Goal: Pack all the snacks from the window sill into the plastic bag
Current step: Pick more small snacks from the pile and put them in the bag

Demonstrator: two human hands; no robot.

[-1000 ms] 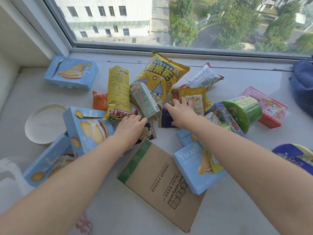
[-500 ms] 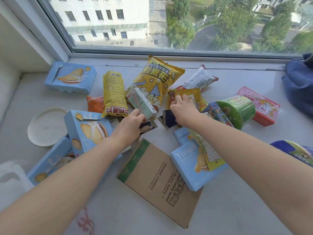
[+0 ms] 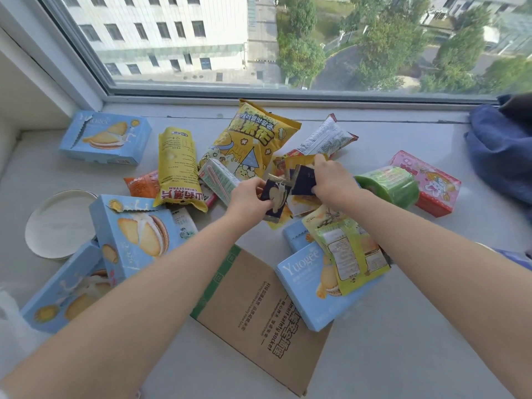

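On the window sill (image 3: 403, 355), my two hands meet above the pile of snacks. My left hand (image 3: 247, 197) pinches a small dark sachet (image 3: 273, 194) with a pale picture on it; my right hand (image 3: 331, 182) pinches a second dark sachet (image 3: 303, 184), the two touching at their edges. Around them I count five blue biscuit boxes: one (image 3: 105, 138) far left by the wall, two (image 3: 129, 237) (image 3: 63, 289) stacked at near left, and two (image 3: 311, 286) (image 3: 295, 236) under my right arm. Two big yellow bags lie behind: a tall pouch (image 3: 178, 168) and a popcorn bag (image 3: 253, 139). One green tub (image 3: 387, 185) rests on its side against one pink box (image 3: 426, 182). One brown cardboard box (image 3: 259, 321) lies flat between my arms. One white lid (image 3: 60, 223) sits at left. The plastic bag (image 3: 11, 326) shows only as a white edge at the lower left corner.
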